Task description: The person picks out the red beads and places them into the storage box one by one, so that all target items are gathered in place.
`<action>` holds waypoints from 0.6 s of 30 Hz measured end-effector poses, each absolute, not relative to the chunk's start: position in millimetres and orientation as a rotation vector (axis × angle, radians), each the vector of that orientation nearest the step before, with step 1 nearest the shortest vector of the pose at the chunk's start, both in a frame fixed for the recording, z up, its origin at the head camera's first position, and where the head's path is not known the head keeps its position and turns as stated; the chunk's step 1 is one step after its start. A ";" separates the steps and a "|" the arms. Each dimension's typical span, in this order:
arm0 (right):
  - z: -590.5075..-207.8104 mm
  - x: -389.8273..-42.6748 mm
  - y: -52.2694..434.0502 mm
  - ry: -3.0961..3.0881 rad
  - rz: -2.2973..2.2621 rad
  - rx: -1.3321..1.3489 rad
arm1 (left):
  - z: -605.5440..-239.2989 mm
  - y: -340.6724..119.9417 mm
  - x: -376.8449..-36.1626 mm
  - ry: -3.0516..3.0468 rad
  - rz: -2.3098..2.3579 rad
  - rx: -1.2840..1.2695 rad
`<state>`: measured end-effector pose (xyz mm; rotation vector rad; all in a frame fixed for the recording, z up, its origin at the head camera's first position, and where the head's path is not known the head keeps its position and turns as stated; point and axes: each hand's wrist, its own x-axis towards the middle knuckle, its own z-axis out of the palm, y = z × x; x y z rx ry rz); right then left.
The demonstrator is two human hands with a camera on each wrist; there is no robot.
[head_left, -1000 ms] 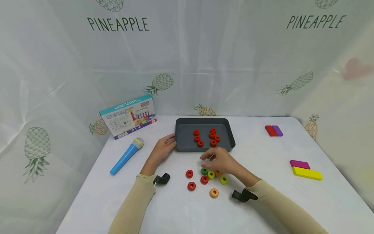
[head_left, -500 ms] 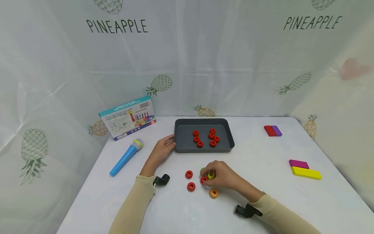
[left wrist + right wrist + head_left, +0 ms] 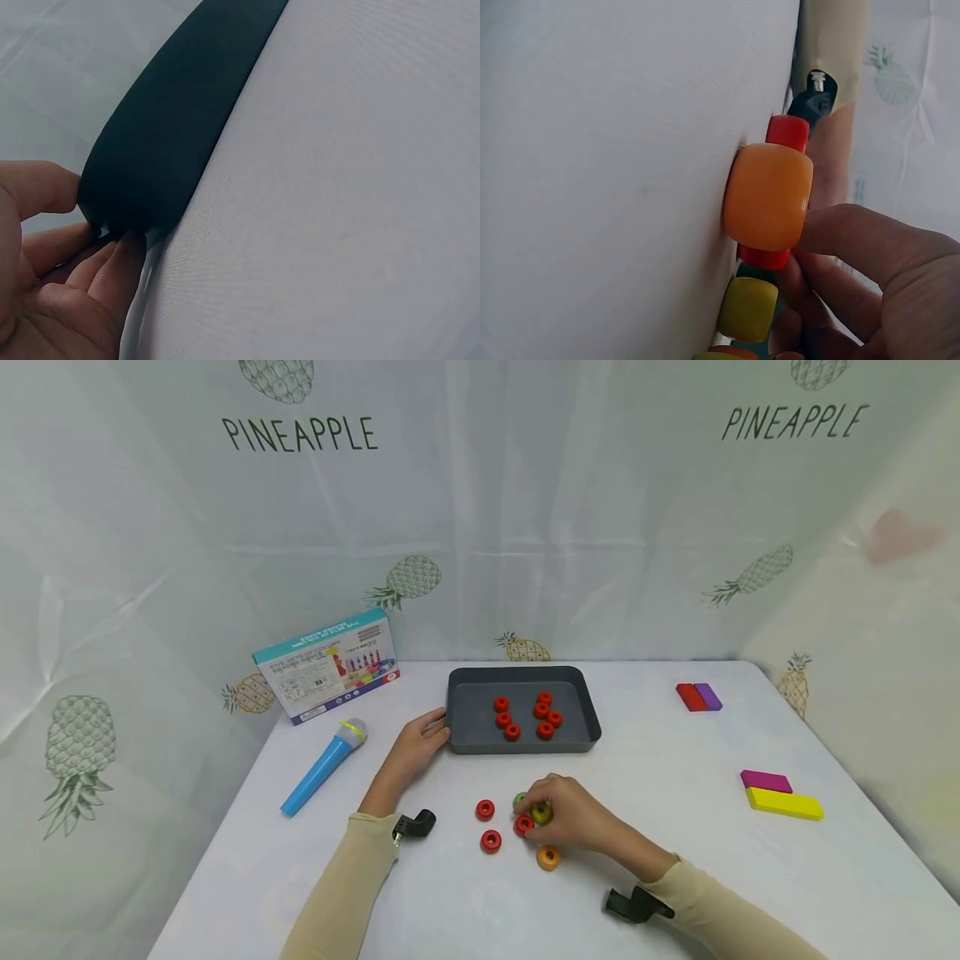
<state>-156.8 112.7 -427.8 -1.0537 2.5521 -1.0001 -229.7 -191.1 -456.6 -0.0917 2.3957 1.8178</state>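
Observation:
In the head view my left hand point(image 3: 413, 750) holds the left side of a dark grey tray point(image 3: 525, 748). The left wrist view has the thumb at the rim and the other fingers bent against the lower corner of the tray point(image 3: 150, 142). On the table before the tray, my right hand point(image 3: 564, 810) pinches a red bead point(image 3: 522, 827) between thumb and fingers. Beside those fingers are a yellow-green bead point(image 3: 541, 812) and a mostly hidden green bead point(image 3: 519, 798). An orange bead point(image 3: 769, 196) stands close to the thumb in the right wrist view.
Two loose red beads, one red bead point(image 3: 485, 810) behind another red bead point(image 3: 491, 841), lie left of the right hand. Several red beads stand in the tray. A toy microphone point(image 3: 322, 770) and a printed box point(image 3: 330, 667) are at left; coloured blocks point(image 3: 784, 803) lie at right.
My right hand has come down and toward the person from above the beads, and its fingers have closed on a red bead. The left hand stays at the tray.

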 end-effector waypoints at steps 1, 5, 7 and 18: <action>-427.6 -156.6 112.7 2.551 -1.002 -1.051 | -456.5 -190.8 -229.3 2.396 1.823 -0.091; -425.5 -157.2 113.5 2.550 -1.010 -1.049 | -457.7 -189.2 -228.0 2.394 1.832 -0.092; -421.7 -158.4 113.8 2.556 -1.007 -1.050 | -457.8 -188.5 -227.3 2.394 1.834 -0.081; -396.1 -189.6 108.7 2.581 -0.990 -1.097 | -458.3 -190.5 -228.3 2.396 1.829 -0.075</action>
